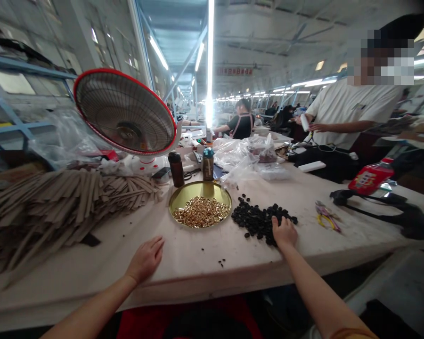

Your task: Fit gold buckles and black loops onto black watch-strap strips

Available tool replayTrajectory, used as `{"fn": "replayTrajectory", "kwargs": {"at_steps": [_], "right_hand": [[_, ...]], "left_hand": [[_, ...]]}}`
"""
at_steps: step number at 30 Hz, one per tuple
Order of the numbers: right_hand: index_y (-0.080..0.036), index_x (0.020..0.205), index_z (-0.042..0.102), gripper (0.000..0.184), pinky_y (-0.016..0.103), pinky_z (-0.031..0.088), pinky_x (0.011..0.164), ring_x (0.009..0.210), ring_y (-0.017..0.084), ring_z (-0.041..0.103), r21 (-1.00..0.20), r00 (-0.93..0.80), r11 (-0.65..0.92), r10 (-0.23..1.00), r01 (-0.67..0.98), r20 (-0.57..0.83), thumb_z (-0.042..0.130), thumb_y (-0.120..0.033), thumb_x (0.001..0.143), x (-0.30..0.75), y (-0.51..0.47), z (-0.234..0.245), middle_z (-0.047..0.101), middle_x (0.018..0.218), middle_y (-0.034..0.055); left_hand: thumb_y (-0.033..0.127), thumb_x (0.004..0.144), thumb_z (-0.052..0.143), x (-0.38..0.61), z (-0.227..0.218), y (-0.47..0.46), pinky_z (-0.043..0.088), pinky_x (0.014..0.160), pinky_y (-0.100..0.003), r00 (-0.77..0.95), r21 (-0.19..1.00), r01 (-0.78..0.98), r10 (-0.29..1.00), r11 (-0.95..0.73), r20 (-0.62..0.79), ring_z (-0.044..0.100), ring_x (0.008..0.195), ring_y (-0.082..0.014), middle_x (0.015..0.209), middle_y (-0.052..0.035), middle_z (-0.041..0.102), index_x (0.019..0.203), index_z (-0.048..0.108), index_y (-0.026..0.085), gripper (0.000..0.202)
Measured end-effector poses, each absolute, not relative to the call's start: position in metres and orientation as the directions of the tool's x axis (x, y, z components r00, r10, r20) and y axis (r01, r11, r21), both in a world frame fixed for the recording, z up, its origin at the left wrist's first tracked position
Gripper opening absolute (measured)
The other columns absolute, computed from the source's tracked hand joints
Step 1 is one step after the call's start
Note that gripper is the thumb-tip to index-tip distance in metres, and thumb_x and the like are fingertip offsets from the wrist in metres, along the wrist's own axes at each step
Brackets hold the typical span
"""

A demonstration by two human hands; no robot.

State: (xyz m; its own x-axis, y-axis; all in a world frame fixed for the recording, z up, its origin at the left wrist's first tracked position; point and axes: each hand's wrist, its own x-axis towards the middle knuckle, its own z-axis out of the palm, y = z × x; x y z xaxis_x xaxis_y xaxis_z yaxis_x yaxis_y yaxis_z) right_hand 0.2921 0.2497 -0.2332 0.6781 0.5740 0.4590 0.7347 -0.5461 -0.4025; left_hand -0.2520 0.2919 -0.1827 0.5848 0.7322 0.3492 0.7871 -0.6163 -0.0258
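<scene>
Right hand (284,231): fingers curled down into the black bits (257,220); I cannot tell if they pinch any.
Left hand (146,258): flat on the table (183,254), fingers loose and a bit apart, holding nothing.
Gold dish (198,189): just past the left fingertips, full of gold bits (201,212).

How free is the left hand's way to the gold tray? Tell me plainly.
Likely free, yes: the left hand lies on the table short of the gold tray, with only bare tabletop between. The pile of strips sits off to the side.
</scene>
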Motion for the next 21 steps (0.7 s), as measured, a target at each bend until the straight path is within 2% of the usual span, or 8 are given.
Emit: {"fn": "replayTrajectory", "kwargs": {"at_steps": [7,12,17,21], "right_hand": [[-0.004,0.122,0.048,0.063,0.044,0.034,0.093,0.117,0.031,0.042,-0.413,0.634,-0.481,0.578,0.773,0.513,0.022,-0.050,0.087,0.331,0.247,-0.227,0.049,0.124,0.0233],[-0.001,0.115,0.054,0.069,0.049,0.037,0.090,0.112,0.035,0.047,-0.424,0.635,-0.478,0.643,0.769,0.428,0.020,-0.053,0.085,0.392,0.252,-0.221,0.053,0.116,0.0270],[-0.015,0.108,0.060,0.059,0.039,0.037,0.096,0.112,0.024,0.050,-0.438,0.469,-0.312,0.825,0.843,0.316,0.021,-0.053,0.085,0.408,0.304,-0.227,0.060,0.115,0.0132],[-0.019,0.103,0.063,0.055,0.036,0.033,0.100,0.113,0.021,0.050,-0.471,0.316,-0.166,0.912,0.867,0.261,0.022,-0.052,0.086,0.390,0.338,-0.226,0.062,0.114,0.0076]], "left_hand": [[0.026,0.083,0.042,-0.252,-0.183,0.296,0.044,0.093,-0.038,0.597,-0.028,0.778,0.725,-0.627,0.345,0.054,0.107,-0.0220,0.118,-0.0105,0.057,0.111,0.057,0.015,0.034],[0.029,0.082,0.045,-0.253,-0.184,0.302,0.045,0.092,-0.038,0.597,-0.045,0.781,0.724,-0.623,0.345,0.054,0.107,-0.0216,0.117,-0.0077,0.058,0.112,0.057,0.019,0.034],[0.031,0.080,0.047,-0.252,-0.185,0.309,0.047,0.089,-0.037,0.612,-0.093,0.778,0.716,-0.621,0.334,0.055,0.106,-0.0216,0.118,-0.0059,0.058,0.113,0.055,0.022,0.036],[0.032,0.078,0.048,-0.252,-0.186,0.312,0.048,0.088,-0.037,0.605,-0.090,0.785,0.727,-0.613,0.325,0.055,0.106,-0.0219,0.118,-0.0045,0.058,0.114,0.053,0.026,0.036]]}}
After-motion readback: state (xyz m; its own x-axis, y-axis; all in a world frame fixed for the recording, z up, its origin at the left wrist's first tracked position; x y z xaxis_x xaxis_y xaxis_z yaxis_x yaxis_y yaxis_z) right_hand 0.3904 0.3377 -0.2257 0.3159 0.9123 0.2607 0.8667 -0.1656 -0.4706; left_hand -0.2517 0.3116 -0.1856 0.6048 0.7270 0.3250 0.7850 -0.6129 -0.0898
